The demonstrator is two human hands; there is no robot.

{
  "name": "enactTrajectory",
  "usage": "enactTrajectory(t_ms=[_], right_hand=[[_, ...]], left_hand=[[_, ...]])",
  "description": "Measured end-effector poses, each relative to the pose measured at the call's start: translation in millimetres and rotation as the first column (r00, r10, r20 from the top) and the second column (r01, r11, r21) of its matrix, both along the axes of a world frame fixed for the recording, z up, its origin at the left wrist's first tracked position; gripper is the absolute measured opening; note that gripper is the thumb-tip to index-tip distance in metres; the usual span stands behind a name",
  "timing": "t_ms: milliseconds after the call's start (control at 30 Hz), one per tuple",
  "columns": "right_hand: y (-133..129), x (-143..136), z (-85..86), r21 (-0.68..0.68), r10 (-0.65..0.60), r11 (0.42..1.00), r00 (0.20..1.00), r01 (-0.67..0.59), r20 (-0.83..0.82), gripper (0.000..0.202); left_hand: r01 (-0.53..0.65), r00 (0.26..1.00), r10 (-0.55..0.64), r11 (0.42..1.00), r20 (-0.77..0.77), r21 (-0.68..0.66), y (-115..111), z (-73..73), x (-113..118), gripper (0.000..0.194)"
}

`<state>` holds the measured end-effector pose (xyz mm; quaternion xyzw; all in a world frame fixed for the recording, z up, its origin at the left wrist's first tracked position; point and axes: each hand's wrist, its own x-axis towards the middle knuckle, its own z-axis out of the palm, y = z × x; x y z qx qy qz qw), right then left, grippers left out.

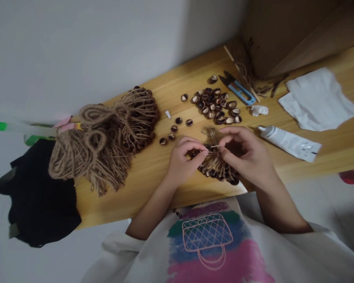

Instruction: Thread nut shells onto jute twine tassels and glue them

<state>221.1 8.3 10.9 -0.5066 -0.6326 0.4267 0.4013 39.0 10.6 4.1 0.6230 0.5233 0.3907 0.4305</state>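
Observation:
My left hand [186, 159] pinches a thin strand of twine at the middle of the table. Facing it, my right hand [244, 151] is closed on the same strand of twine [214, 146], which stretches between the fingertips. Under both hands lies a bundle of jute cords [220, 163] with dark nut shells [212, 173] along its lower edge; my fingers cover part of it. Just beyond the hands sits a pile of halved brown nut shells [214, 103], and several loose shells [174, 128] are scattered to its left.
Finished-looking jute bundles [138, 114] and a looped twine hank [70, 153] lie left, beside a black cloth [44, 196]. Blue thread snips [238, 88], a white glue tube [292, 142], crumpled tissue [259, 110] and white cloth [320, 98] lie right. A cardboard box [306, 39] stands behind.

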Motion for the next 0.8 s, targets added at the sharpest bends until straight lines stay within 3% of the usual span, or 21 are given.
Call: enactTrajectory(t_ms=[100,333,600,800], right_hand=[[-0.9,1.3,-1.5,0.003,-0.004,1.000,0.998,0.003,0.055,0.031],[-0.6,3.4,-1.8,0.173,-0.016,0.984,0.962,-0.033,0.273,0.021],[1.4,4.4,-0.6,0.147,-0.025,0.989,0.981,-0.003,0.194,0.011],[2.4,6.8,2.7,0.153,0.087,0.982,0.985,-0.110,0.150,0.009]], left_hand=[[-0.001,1.000,0.001,1.000,-0.007,-0.001,0.0,0.0,0.4,0.007],[0.003,1.000,-0.003,1.000,0.010,0.008,-0.7,-0.2,0.2,0.005],[-0.011,1.000,0.011,1.000,0.004,0.009,-0.9,-1.3,0.4,0.006],[-0.018,1.000,0.017,1.000,0.023,0.004,-1.0,-2.2,0.6,0.005]])
